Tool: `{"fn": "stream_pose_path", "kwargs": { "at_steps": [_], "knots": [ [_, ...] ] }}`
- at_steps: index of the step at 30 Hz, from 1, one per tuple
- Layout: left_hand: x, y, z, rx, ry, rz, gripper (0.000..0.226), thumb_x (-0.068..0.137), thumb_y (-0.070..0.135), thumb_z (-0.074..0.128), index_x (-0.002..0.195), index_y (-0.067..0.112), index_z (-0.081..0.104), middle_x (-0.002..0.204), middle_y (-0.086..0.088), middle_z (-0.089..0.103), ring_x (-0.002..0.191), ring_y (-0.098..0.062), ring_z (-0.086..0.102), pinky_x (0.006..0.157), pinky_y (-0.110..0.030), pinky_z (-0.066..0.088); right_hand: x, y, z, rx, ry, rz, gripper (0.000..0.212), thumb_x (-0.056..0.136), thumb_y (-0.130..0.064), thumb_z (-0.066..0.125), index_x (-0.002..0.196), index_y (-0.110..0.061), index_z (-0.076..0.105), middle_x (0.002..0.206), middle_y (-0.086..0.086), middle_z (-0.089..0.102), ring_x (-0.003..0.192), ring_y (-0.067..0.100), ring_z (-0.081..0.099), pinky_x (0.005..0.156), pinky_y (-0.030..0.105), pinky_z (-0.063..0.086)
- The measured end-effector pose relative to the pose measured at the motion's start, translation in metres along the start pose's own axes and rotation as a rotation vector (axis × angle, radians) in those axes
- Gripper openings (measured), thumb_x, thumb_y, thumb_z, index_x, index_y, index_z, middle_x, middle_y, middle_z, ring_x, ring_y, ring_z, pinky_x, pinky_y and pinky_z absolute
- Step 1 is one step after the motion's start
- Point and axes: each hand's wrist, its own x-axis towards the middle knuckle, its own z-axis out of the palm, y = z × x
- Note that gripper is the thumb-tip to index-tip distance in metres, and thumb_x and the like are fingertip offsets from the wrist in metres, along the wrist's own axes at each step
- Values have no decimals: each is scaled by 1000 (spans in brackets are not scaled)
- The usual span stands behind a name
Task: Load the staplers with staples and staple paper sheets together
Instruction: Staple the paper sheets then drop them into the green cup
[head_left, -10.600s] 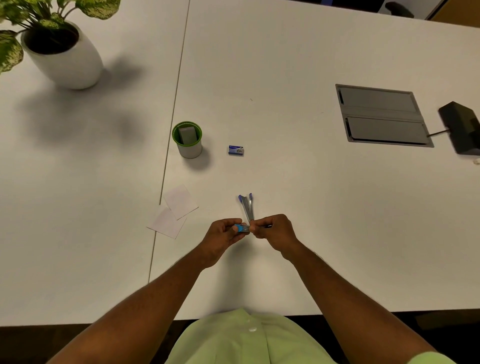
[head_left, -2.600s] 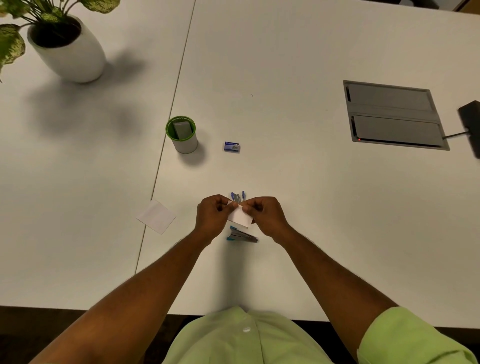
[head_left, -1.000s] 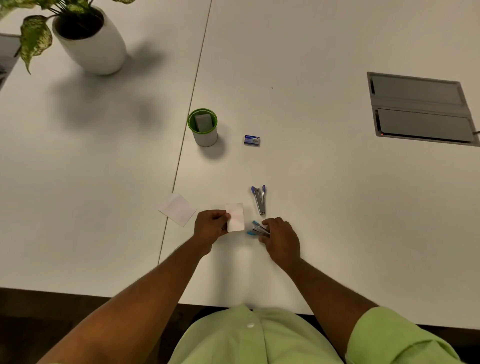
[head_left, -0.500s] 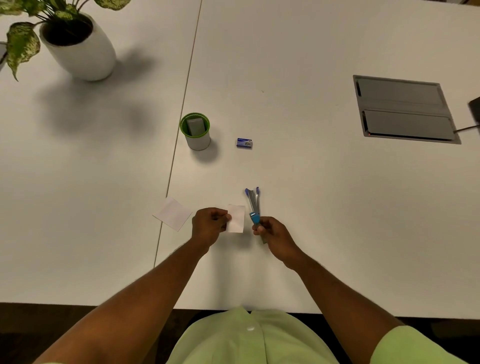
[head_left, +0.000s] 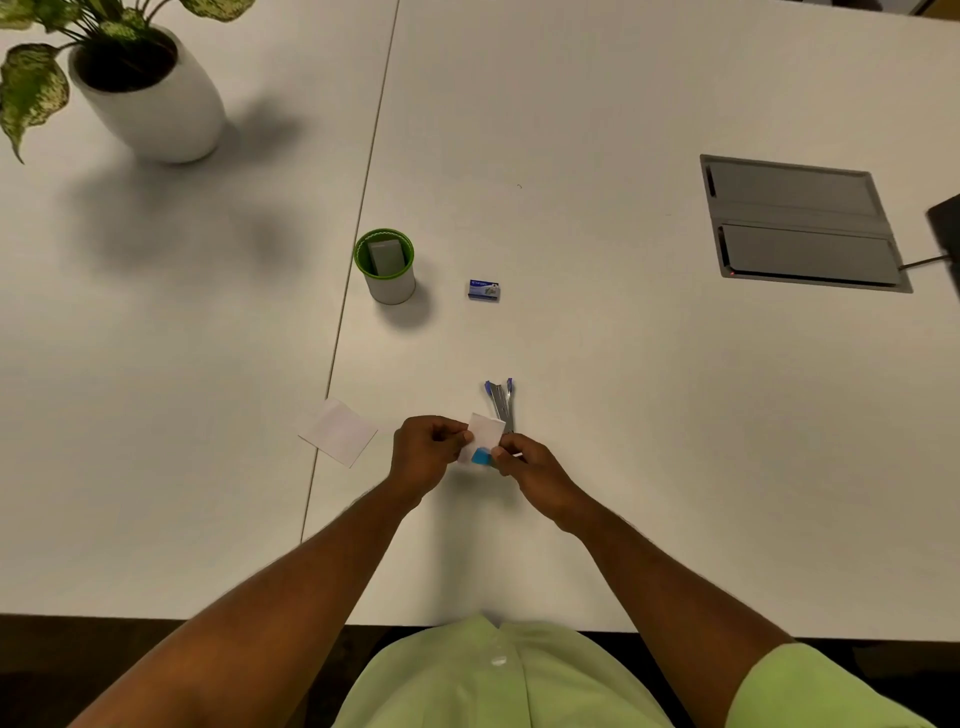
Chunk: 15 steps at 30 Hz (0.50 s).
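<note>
A small white paper sheet (head_left: 485, 431) is pinched by the left hand (head_left: 423, 453) above the table (head_left: 597, 389); the right hand (head_left: 530, 470) grips a light-blue stapler (head_left: 481, 457) at its lower edge. Another stapler (head_left: 501, 402) lies just beyond, open.

A white pot (head_left: 156, 111) holding a plant (head_left: 36, 78) with speckled green leaves is standing at the far left corner of the white table (head_left: 597, 389), casting a soft shadow toward the middle. A green-rimmed white cup (head_left: 387, 273) with a grey block inside is sitting just right of the seam (head_left: 358, 218) that is running down the tabletop. At the far right, a grey two-flap cable hatch (head_left: 800, 223) is lying flush in the surface, with a dark object (head_left: 948, 234) and a thin cable (head_left: 922, 264) showing at the frame edge beside it.
</note>
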Motion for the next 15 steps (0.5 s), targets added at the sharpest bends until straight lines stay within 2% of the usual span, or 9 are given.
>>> {"fn": "stream_pose_path", "kwargs": {
  "at_steps": [3, 6, 9, 15],
  "knots": [
    [-1, 3, 3, 17, -27, 1, 24, 87, 10, 75, 108, -1, 75, 107, -17, 74, 95, -32, 72, 91, -45, 59, 0, -1, 0, -35, 22, -39, 39, 99, -40, 56, 130, -16, 61, 114, 1, 65, 100, 13, 61, 85, 18, 46],
    [-1, 4, 3, 13, -27, 1, 24, 87, 11, 75, 108, -1, 75, 106, -17, 74, 94, -32, 72, 91, -45, 59, 1, -1, -1, -4, 20, -59, 33, 96, -39, 62, 123, -20, 64, 110, 0, 67, 101, 16, 61, 90, 23, 48],
    [0, 4, 2, 17, -34, -2, 25, 87, 12, 76, 108, -1, 75, 105, -16, 75, 93, -32, 72, 90, -45, 60, 0, -1, -2, 22, 11, -66, 39, 92, -36, 69, 126, -19, 64, 110, -3, 67, 102, 14, 61, 93, 25, 49],
    [0, 2, 3, 18, -82, -16, 27, 86, 13, 76, 109, -1, 74, 106, -18, 74, 93, -33, 72, 90, -44, 60, 2, -2, -3, 24, 89, -61, 44, 87, -34, 75, 125, -14, 67, 112, 1, 70, 100, 14, 64, 77, 10, 46]
  ]
}}
